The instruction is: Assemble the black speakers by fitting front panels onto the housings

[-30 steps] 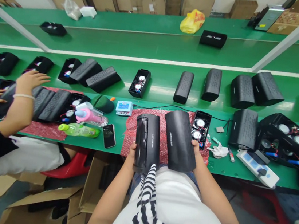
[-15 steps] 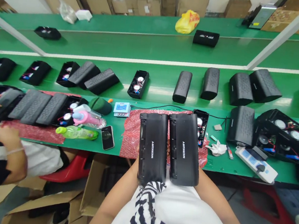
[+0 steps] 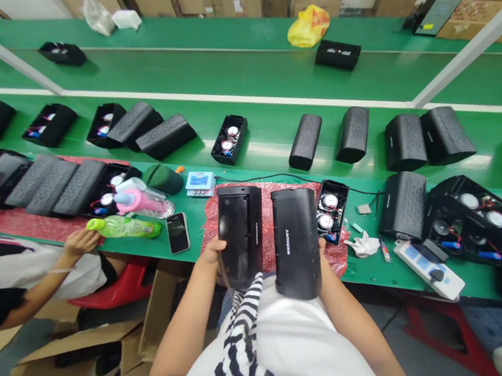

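My left hand (image 3: 212, 254) grips a black speaker housing (image 3: 240, 236) by its lower left side, tilted so that its smooth glossy face shows. In my right hand (image 3: 322, 250) is a second black speaker housing (image 3: 298, 243) with MERKURY printed on it in white; most of the fingers are hidden behind it. The two housings are apart, held above the red bubble wrap (image 3: 271, 192) at the table's near edge. Just beyond the right one stands an opened speaker (image 3: 330, 212) with two round drivers and wires showing.
To the right lie a crumpled tissue (image 3: 365, 246), a small tube (image 3: 384, 249) and a power strip (image 3: 429, 270). On the left are a phone (image 3: 178, 232), a green bottle (image 3: 128, 228) and a blue-white device (image 3: 200, 184). A co-worker's hand (image 3: 81, 244) is near the bottle.
The two housings have moved apart, and the left one has turned to show its side. The co-worker's near hand has reached right to the green bottle. The view has shifted slightly.
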